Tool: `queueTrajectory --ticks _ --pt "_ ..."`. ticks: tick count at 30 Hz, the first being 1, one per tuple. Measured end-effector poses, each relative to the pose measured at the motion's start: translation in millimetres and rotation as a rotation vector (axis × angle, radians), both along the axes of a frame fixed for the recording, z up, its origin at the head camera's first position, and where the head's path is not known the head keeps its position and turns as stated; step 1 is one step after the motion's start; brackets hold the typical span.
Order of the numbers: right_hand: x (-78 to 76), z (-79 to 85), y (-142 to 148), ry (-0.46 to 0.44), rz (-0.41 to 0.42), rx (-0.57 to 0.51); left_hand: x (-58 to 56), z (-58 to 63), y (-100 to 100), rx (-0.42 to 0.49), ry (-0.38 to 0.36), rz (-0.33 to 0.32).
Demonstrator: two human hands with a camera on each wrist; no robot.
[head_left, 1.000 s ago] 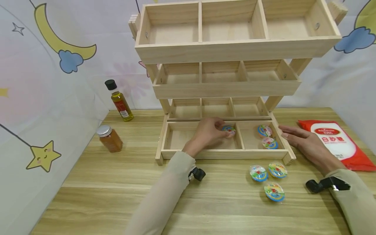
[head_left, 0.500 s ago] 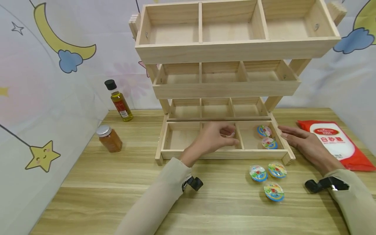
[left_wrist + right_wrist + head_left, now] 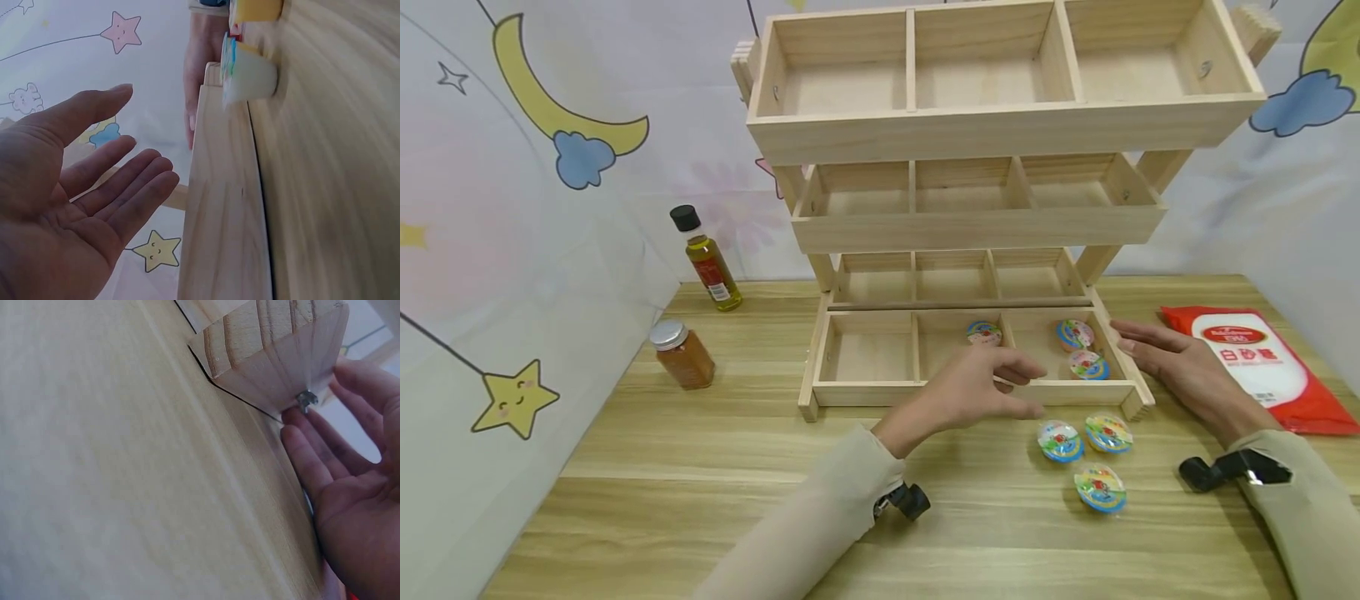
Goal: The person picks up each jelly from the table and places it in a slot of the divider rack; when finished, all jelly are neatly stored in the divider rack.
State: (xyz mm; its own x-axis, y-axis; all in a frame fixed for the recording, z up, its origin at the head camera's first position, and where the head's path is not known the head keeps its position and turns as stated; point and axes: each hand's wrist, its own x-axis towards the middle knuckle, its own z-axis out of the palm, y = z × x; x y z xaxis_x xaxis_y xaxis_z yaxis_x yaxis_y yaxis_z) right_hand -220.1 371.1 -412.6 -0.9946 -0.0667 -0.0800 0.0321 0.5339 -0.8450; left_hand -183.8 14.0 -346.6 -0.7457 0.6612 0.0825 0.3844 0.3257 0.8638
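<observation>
My left hand (image 3: 966, 387) hovers over the front edge of the rack's lowest tray (image 3: 865, 395), fingers spread and holding nothing. Its fingertips point at a jelly cup (image 3: 1061, 442) on the table; a second jelly cup (image 3: 1109, 434) and a third jelly cup (image 3: 1101, 489) lie beside it. Inside the tray, one jelly cup (image 3: 984, 333) sits in the middle compartment. The right compartment has two, an upper jelly cup (image 3: 1076, 334) and a lower jelly cup (image 3: 1088, 365). My right hand (image 3: 1187, 375) rests with relaxed fingers against the right side of the wooden rack (image 3: 275, 362), by a metal bolt (image 3: 306, 400).
Higher tiers of the rack (image 3: 1000, 133) overhang the lowest tray. A red and white bag (image 3: 1255, 358) lies right of my right hand. On the left stand an oil bottle (image 3: 709, 265) and a silver-lidded jar (image 3: 682, 355), on the wooden table (image 3: 700, 467).
My left hand has let go of the jelly cup in the middle compartment, then moved right and toward me, its fingers spreading. The right hand stays in place.
</observation>
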Motion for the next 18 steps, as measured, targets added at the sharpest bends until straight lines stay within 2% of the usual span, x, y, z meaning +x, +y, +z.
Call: queueTrajectory --ticks 6,11,18 --pt "-0.2 0.4 -1 0.011 0.008 0.0 5.9 -8.5 7 0.006 -0.046 -0.037" --pt "-0.1 0.8 0 -0.009 0.0 0.011 8.5 -14.2 12 0.005 -0.034 -0.06" --pt "-0.9 -0.2 0 -0.014 0.001 0.023 12.6 -22.6 16 -0.112 -0.021 -0.078"
